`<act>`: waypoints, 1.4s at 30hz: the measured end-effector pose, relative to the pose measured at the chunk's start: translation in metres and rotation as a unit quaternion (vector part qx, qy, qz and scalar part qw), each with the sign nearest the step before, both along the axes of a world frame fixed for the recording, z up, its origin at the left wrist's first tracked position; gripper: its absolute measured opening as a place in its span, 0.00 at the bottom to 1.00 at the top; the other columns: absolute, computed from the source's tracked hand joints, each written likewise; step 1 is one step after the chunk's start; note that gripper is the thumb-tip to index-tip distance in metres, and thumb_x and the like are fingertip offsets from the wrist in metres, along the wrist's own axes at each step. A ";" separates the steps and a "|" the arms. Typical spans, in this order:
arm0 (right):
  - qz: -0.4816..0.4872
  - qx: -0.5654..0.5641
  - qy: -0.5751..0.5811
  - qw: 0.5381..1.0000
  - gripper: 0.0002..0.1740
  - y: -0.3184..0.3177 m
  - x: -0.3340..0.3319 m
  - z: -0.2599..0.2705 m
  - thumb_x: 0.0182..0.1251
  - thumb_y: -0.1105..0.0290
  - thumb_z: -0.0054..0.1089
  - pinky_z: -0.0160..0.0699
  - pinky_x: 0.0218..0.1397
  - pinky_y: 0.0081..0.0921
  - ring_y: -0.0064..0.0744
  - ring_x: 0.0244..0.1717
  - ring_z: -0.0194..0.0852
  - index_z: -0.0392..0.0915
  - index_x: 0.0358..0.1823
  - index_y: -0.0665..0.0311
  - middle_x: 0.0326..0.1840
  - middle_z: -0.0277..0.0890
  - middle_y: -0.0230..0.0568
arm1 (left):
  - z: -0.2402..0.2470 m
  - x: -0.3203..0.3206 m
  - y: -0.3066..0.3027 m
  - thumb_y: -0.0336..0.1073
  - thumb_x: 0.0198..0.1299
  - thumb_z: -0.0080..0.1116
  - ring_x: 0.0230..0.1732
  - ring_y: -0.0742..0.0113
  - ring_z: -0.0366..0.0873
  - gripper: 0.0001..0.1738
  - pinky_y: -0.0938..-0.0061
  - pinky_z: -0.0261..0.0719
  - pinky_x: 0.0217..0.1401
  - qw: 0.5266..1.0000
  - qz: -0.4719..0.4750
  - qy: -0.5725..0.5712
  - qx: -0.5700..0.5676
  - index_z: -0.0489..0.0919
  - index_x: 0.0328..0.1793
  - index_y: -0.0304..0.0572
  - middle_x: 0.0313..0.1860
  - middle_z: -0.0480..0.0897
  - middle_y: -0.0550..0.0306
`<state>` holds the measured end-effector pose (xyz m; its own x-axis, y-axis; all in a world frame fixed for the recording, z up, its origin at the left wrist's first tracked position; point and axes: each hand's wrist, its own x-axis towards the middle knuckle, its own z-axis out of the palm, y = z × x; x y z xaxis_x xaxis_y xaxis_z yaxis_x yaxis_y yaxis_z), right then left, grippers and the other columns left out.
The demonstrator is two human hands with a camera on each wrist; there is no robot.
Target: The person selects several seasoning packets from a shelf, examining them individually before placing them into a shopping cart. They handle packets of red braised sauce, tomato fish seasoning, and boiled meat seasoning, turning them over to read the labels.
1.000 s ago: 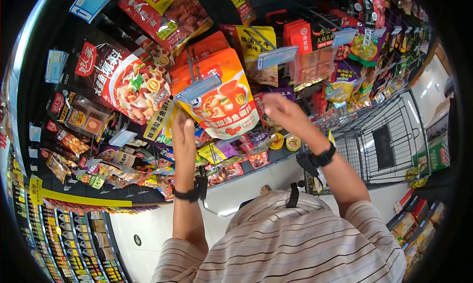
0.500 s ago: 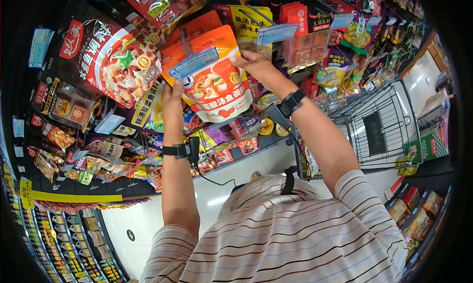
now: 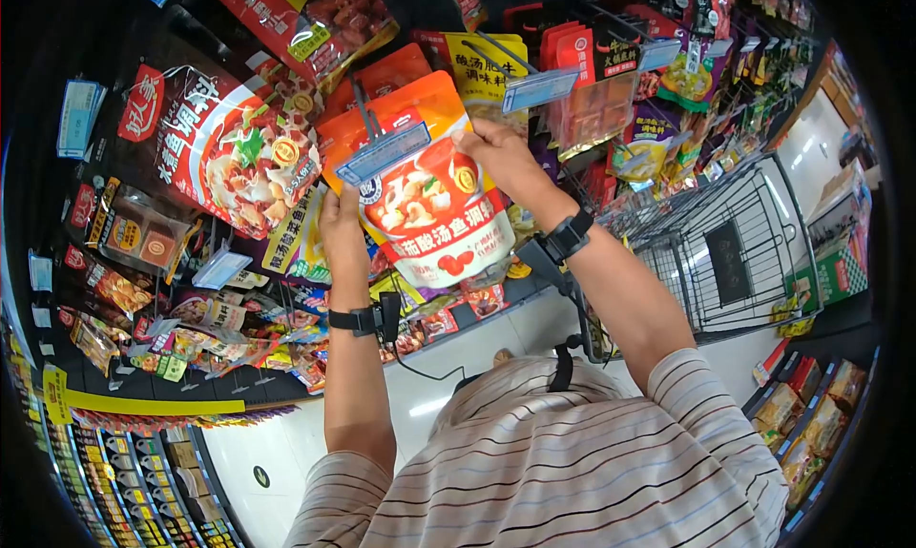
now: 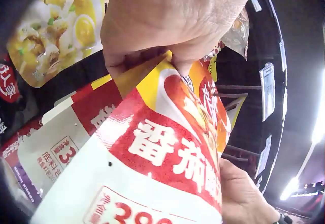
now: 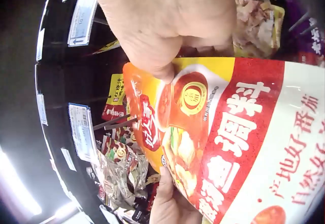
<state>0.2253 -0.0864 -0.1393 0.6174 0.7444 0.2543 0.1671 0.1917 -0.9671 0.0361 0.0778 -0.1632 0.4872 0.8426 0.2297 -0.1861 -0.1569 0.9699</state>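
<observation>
An orange, red and white seasoning pouch [image 3: 439, 219] hangs at the rack, its top behind a blue-edged price tag [image 3: 384, 154]. My left hand [image 3: 342, 231] pinches its left edge between thumb and fingers, which the left wrist view shows close up. On the opposite edge, my right hand [image 3: 508, 165] grips near the upper corner, the thumb [image 5: 163, 74] lying on the printed front. The right fingers behind the pouch are mostly hidden. Another orange pouch [image 3: 382, 76] shows behind it.
To the left hangs a large dark pouch [image 3: 234, 152] with a fish dish printed on it. Yellow pouches [image 3: 477, 76] and red packs [image 3: 572, 57] hang to the right on metal hooks. A wire shopping cart [image 3: 730, 252] stands at the right, beside the shelf.
A second ago both hands were apart from the pouch, one at each side. They closed in and took hold of its edges; its lower part now appears larger and tilted outward.
</observation>
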 end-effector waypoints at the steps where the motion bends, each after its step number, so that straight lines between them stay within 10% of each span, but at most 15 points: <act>1: 0.002 0.013 0.009 1.000 0.15 0.000 -0.001 -0.003 0.75 0.64 0.54 0.74 0.51 0.22 0.18 0.44 0.73 0.78 0.50 0.71 0.42 0.82 0.34 | 0.000 0.001 -0.002 0.42 0.73 0.56 0.38 0.79 0.67 0.15 0.79 0.66 0.44 1.000 -0.006 -0.021 0.008 0.79 0.51 0.36 0.39 0.77 0.67; 7: 0.033 0.027 0.053 0.998 0.14 -0.002 -0.001 0.001 0.73 0.68 0.52 0.74 0.48 0.20 0.16 0.41 0.73 0.78 0.50 0.70 0.41 0.81 0.32 | 0.007 0.001 -0.008 0.41 0.73 0.56 0.51 0.74 0.78 0.19 0.76 0.75 0.56 0.990 -0.065 -0.085 -0.093 0.77 0.61 0.34 0.53 0.82 0.59; 42: 0.127 -0.036 0.143 0.981 0.18 -0.126 -0.034 -0.011 0.73 0.65 0.55 0.74 0.46 0.18 0.13 0.42 0.72 0.76 0.57 0.68 0.42 0.78 0.28 | 0.015 -0.052 -0.119 0.38 0.74 0.53 0.50 0.71 0.83 0.18 0.75 0.81 0.55 0.985 -0.108 -0.056 -0.120 0.76 0.62 0.33 0.55 0.84 0.55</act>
